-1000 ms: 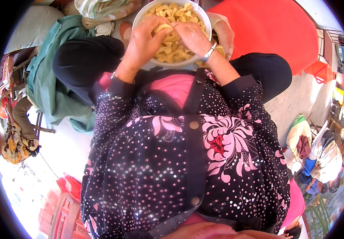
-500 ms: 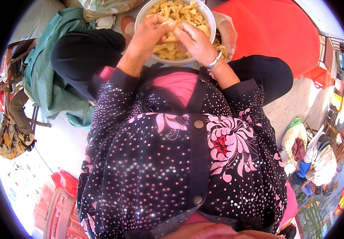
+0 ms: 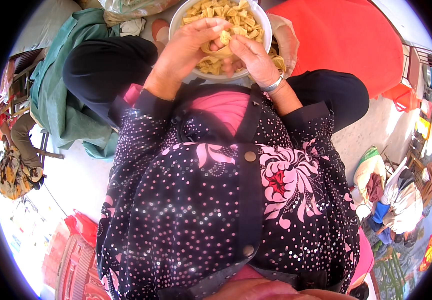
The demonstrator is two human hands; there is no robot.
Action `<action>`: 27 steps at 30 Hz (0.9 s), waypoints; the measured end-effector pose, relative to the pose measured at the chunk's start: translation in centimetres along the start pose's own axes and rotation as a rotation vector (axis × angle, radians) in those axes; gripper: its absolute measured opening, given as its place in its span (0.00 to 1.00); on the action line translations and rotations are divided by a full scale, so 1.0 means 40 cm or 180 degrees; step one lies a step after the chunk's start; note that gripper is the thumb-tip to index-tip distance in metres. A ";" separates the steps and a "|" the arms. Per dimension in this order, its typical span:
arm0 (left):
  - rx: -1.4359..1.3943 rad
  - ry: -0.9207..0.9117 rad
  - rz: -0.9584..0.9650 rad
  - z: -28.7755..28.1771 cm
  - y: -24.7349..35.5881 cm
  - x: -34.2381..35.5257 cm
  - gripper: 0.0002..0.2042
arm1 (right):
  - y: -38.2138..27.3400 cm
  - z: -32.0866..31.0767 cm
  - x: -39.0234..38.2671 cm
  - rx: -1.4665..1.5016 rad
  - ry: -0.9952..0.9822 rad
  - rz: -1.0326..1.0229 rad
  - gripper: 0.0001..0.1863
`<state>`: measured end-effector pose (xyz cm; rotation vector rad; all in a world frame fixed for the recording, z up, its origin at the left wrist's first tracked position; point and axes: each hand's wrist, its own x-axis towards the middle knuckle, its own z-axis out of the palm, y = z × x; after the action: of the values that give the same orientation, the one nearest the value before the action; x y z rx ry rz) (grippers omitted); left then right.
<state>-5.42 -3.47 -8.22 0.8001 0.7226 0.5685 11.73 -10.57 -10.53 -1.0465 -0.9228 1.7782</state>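
Over a white bowl (image 3: 267, 35), both of my hands are closed on one yellow tofu skin strip (image 3: 225, 37). My left hand (image 3: 188, 45) pinches it with thumb and forefinger, and a small twisted knot shows at those fingertips. My right hand (image 3: 256, 57) holds it from the other side, its thumb beside the knot. Part of the strip droops between the hands, partly hidden by the fingers. Many folded or knotted yellow tofu skin pieces (image 3: 248, 22) fill the bowl beneath. A silver bracelet sits on my right wrist.
The bowl stands between my bent knees. To its right are an open pale sack (image 3: 283, 42) holding more yellow pieces and a large red cloth (image 3: 336, 45). A green cloth (image 3: 71, 100) lies left. Other people (image 3: 18, 165) sit at the far left and right.
The strip, stretched between my fingertips earlier, now shows a small bunched knot. My right hand has moved slightly down and right, and the hands are a little further apart.
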 end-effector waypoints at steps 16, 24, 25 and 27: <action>0.2400 0.0331 0.0708 0.049 -0.042 0.017 0.21 | -0.004 0.011 -0.005 0.0303 0.0384 -0.0020 0.20; 0.0710 0.0270 0.0293 0.051 -0.042 0.013 0.24 | -0.022 0.014 -0.006 -0.1622 0.1439 -0.0689 0.20; 0.0369 0.0099 0.0191 0.053 -0.039 0.012 0.24 | -0.006 0.001 -0.004 -0.1570 0.1469 -0.0836 0.20; -0.0309 -0.0223 0.0008 0.056 -0.022 0.008 0.25 | 0.023 -0.024 0.006 -0.1466 0.1498 -0.1141 0.20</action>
<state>-3.37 -4.72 -7.94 0.7272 0.6252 0.5710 12.26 -10.51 -11.77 -1.4061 -1.1520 0.9821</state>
